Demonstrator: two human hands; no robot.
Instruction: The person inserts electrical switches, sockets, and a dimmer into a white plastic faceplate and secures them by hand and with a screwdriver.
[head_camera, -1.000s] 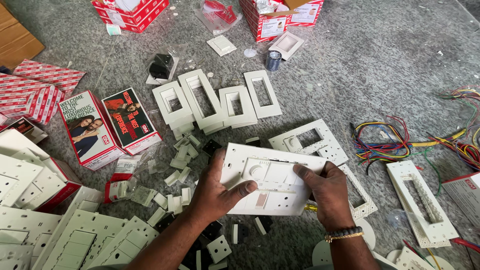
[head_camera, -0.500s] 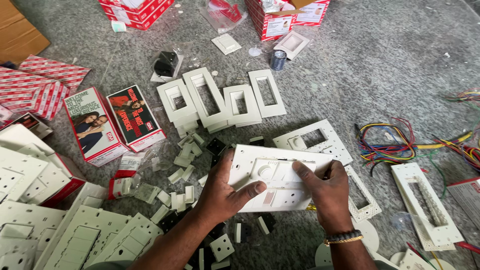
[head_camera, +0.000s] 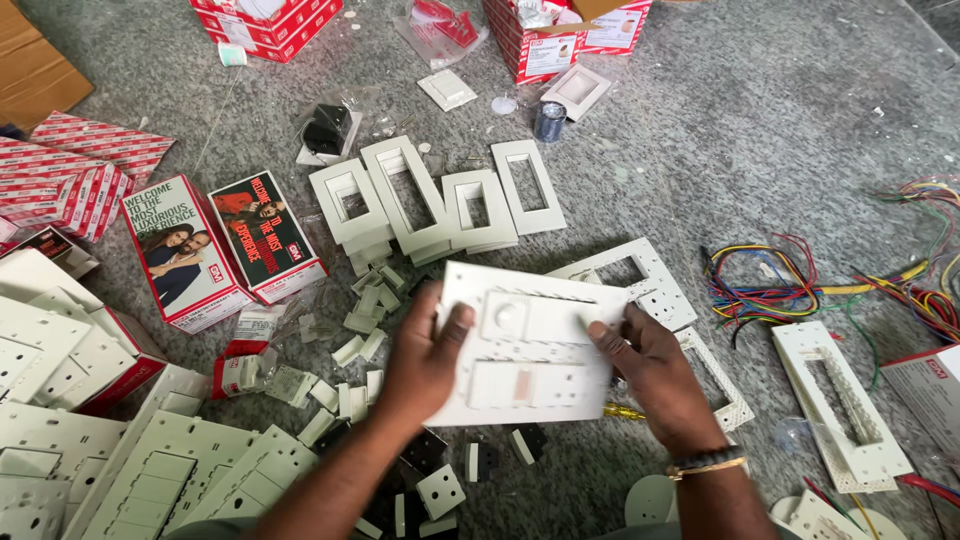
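two hands hold one large white plastic switch plate (head_camera: 530, 345) just above the grey speckled stone floor (head_camera: 780, 130), near the middle of the view. the left hand (head_camera: 425, 360) grips the plate's left edge, thumb on its face and fingers curled beneath. the right hand (head_camera: 655, 370) clasps the right edge, thumb pressed on the face near a slot; a metal bracelet (head_camera: 705, 462) sits on that wrist. the plate is tilted slightly, and it shows a round dial recess and rectangular module bays.

just beyond the plate, four white rectangular frames with open windows (head_camera: 440, 200) lie side by side on the floor. another white perforated mounting plate (head_camera: 640, 280) lies partly under the held plate's far right corner. to the right, a bundle of coloured wires (head_camera: 790, 285) spreads across the floor, and a long white frame (head_camera: 840, 400) lies near the right edge. left of the hands, small loose white switch modules (head_camera: 365, 310) are scattered, with two printed cardboard boxes (head_camera: 225, 245) beside them. stacks of white switch plates (head_camera: 150, 480) fill the near left corner. red and white cartons (head_camera: 560, 35) stand at the far edge. a yellow screwdriver handle (head_camera: 625, 411) peeks out under the held plate.
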